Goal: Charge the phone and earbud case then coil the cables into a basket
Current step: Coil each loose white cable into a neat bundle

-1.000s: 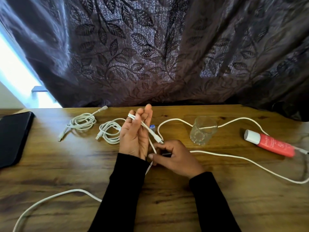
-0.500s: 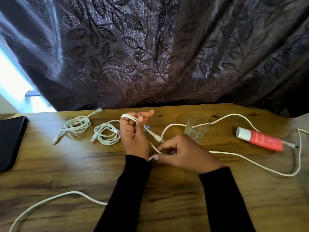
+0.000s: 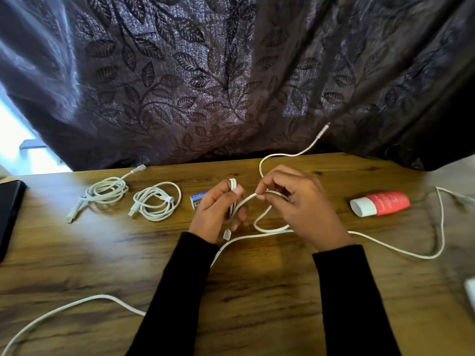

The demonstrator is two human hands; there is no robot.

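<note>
Phone (image 3: 9, 217) dark, flat at far L edge of worktop (image 3: 257, 291), partly cut off by frame. Next R: two finished white coils lying side by side, coil 1 (image 3: 106, 190) w/ plug pointing back toward curtain (image 3: 231, 73), coil 2 (image 3: 156, 201) just beside it. Small blue box (image 3: 198, 197) between coil 2 and L hand. L hand (image 3: 218, 209) closed round a few loops of white cable (image 3: 257, 236), thumb pressing loops at top, plug end dangling under the palm. R hand (image 3: 300, 206) pinching same cable btwn thumb + forefinger, near L hand, not touching it. Cable runs on R across worktop, curls back up; one end is lifted against curtain. Red tube (image 3: 380, 204) w/ white cap lying on its side, far R. Earbud case, basket: can't tell.
</note>
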